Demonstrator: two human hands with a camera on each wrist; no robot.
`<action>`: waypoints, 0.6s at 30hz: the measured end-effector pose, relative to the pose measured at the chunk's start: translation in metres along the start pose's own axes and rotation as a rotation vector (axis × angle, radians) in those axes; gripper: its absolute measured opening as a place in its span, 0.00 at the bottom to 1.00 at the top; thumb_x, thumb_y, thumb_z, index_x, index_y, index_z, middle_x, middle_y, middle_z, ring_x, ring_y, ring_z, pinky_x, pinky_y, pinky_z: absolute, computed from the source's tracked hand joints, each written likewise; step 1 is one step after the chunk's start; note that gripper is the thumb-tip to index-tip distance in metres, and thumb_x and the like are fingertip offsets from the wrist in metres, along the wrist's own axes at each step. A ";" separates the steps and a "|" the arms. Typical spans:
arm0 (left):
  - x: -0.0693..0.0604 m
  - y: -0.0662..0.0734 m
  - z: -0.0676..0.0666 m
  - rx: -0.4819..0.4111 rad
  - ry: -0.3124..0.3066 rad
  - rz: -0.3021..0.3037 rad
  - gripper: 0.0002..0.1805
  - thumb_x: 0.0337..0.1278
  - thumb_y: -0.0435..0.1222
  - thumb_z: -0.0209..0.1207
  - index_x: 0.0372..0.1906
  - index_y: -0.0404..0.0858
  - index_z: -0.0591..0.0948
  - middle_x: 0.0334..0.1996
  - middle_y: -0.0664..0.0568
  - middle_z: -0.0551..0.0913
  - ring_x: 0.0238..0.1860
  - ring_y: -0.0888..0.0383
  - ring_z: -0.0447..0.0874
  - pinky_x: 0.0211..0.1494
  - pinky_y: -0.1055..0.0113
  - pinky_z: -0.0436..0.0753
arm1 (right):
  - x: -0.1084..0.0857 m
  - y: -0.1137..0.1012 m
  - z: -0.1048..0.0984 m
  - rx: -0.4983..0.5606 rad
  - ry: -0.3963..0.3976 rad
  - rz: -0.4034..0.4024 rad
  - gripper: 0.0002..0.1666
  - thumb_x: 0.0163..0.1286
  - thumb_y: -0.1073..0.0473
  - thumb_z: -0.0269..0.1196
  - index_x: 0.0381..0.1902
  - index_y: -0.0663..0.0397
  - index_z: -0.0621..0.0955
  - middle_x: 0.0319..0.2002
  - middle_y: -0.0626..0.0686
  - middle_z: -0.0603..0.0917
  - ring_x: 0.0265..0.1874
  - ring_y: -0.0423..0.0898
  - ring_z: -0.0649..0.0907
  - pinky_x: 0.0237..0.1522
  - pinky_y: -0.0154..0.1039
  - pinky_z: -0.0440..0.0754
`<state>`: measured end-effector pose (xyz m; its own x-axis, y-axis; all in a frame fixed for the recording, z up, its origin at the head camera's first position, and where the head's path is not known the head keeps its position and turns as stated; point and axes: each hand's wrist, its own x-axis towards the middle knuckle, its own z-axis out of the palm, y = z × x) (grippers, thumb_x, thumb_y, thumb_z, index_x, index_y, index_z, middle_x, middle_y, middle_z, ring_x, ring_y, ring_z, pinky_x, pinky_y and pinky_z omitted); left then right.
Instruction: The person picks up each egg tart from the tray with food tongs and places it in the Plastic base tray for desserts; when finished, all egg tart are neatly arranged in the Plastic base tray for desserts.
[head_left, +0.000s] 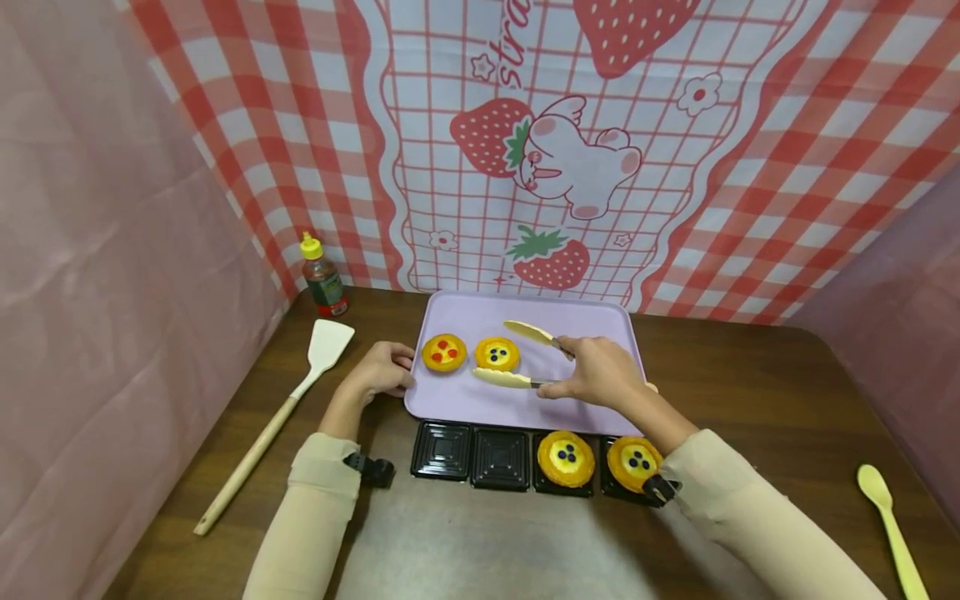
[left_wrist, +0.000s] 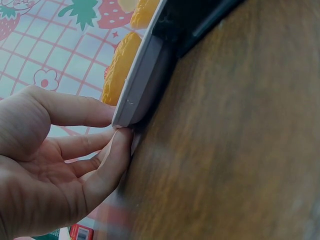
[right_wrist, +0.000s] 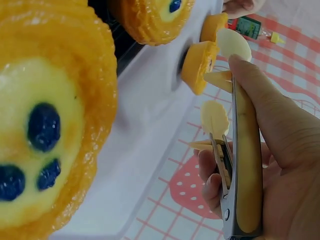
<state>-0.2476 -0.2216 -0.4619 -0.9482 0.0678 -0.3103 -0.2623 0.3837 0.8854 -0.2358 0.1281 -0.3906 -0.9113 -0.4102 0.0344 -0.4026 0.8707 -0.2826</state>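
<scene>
My right hand point(head_left: 600, 372) holds yellow-tipped tongs point(head_left: 504, 378), their arms spread on either side of a blueberry tart point(head_left: 497, 354) on the lilac tray point(head_left: 465, 405). A tart with red toppings point(head_left: 444, 353) sits to its left on the tray. At the tray's left edge, my left hand point(head_left: 384, 369) pinches the rim between thumb and fingers, plain in the left wrist view. Two more blueberry tarts point(head_left: 566, 459) stand in the right-hand black compartments in front of the tray; the two left black compartments point(head_left: 442, 450) hold nothing.
At the left lies a white spatula point(head_left: 322, 348) with a wooden handle, with a yellow-capped bottle point(head_left: 326, 279) behind it. A yellow spoon point(head_left: 888, 517) rests at the far right. A checked strawberry cloth point(head_left: 787, 167) hangs behind the tray.
</scene>
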 end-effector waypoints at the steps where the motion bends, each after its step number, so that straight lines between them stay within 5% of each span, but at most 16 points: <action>1: 0.000 0.000 0.000 0.000 0.000 0.000 0.32 0.42 0.19 0.63 0.59 0.22 0.72 0.43 0.37 0.74 0.35 0.50 0.78 0.35 0.56 0.87 | 0.001 0.000 0.000 -0.001 -0.007 0.003 0.56 0.43 0.31 0.77 0.64 0.58 0.78 0.47 0.58 0.86 0.28 0.47 0.78 0.25 0.39 0.75; 18: 0.000 -0.002 -0.001 -0.008 -0.003 0.026 0.30 0.41 0.19 0.62 0.57 0.22 0.73 0.41 0.38 0.75 0.31 0.53 0.78 0.29 0.61 0.86 | 0.007 0.000 0.007 0.037 -0.069 0.055 0.47 0.48 0.36 0.77 0.61 0.57 0.80 0.48 0.59 0.86 0.18 0.43 0.70 0.20 0.35 0.65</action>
<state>-0.2469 -0.2231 -0.4633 -0.9541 0.0809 -0.2882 -0.2390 0.3740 0.8961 -0.2421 0.1233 -0.3974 -0.9233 -0.3811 -0.0478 -0.3478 0.8823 -0.3171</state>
